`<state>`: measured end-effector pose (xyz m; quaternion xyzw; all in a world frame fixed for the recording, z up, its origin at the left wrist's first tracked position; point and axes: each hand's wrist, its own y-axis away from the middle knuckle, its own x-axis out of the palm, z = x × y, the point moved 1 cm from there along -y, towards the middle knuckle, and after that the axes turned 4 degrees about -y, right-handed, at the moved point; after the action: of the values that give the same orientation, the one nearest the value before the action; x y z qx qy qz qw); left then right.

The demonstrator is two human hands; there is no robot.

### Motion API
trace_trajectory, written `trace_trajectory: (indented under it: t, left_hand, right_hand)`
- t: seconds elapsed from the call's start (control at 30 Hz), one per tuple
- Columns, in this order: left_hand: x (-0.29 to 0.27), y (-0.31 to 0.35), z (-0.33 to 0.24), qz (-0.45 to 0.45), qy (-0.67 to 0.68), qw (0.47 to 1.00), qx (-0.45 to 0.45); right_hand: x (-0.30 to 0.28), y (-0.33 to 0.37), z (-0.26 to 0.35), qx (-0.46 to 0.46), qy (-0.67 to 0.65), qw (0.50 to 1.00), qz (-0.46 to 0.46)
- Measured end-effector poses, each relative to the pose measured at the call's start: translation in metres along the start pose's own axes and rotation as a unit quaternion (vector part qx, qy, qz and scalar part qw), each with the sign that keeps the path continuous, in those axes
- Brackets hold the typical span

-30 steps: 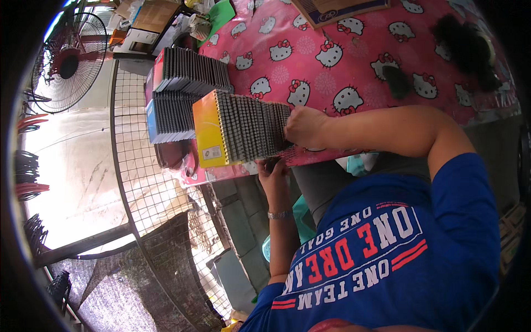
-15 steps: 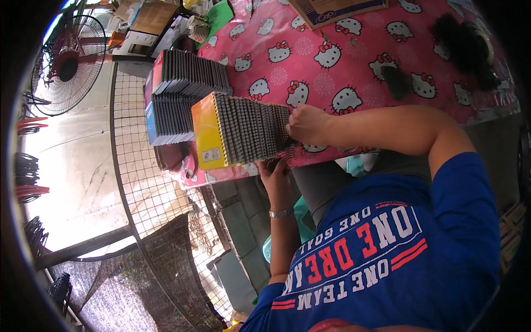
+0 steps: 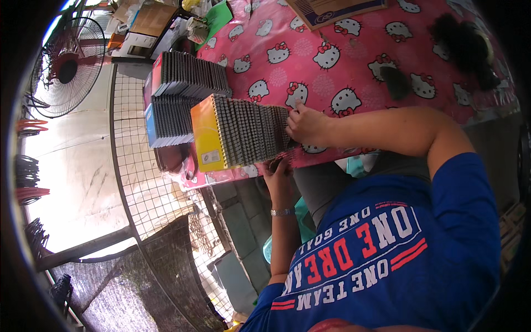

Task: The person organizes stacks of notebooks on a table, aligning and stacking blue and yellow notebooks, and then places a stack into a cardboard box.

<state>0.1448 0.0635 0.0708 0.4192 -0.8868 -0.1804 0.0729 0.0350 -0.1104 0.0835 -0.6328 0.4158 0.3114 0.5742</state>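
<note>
A row of spiral-bound notebooks (image 3: 251,130), packed cover to cover with the coils up, lies along the near left edge of the table. Its end cover (image 3: 207,135) is yellow and orange. At the row's right end, my right hand (image 3: 307,126) is closed, its curled fingers against the last notebooks and one finger lifted. From the near side my left hand (image 3: 277,170), with a metal watch on the wrist, grips the lower edge of the same end. The left fingertips are partly hidden and dark.
Two more stacks of spiral notebooks (image 3: 191,74) stand behind the row at the left. A pink cartoon-cat tablecloth (image 3: 293,61) covers the table. A cardboard piece (image 3: 337,11) lies at the far edge, a dark fuzzy item (image 3: 464,47) at far right. A fan (image 3: 69,69) stands left.
My right hand has turned slightly and one finger has lifted away from the curled ones. My left hand has shifted slightly at the row's lower edge. The notebooks have hardly moved.
</note>
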Motion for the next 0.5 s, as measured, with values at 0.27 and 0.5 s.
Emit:
trace_trajectory:
  t: [0.27, 0.5]
  left_hand:
    - [0.003, 0.0, 0.007, -0.004, -0.093, 0.995, 0.031]
    - [0.006, 0.002, 0.006, 0.011, -0.054, 0.998, 0.035]
  right_hand:
    - [-0.005, -0.01, -0.001, 0.043, -0.162, 0.95, 0.262]
    - [0.005, -0.009, 0.009, 0.021, -0.082, 0.984, 0.154]
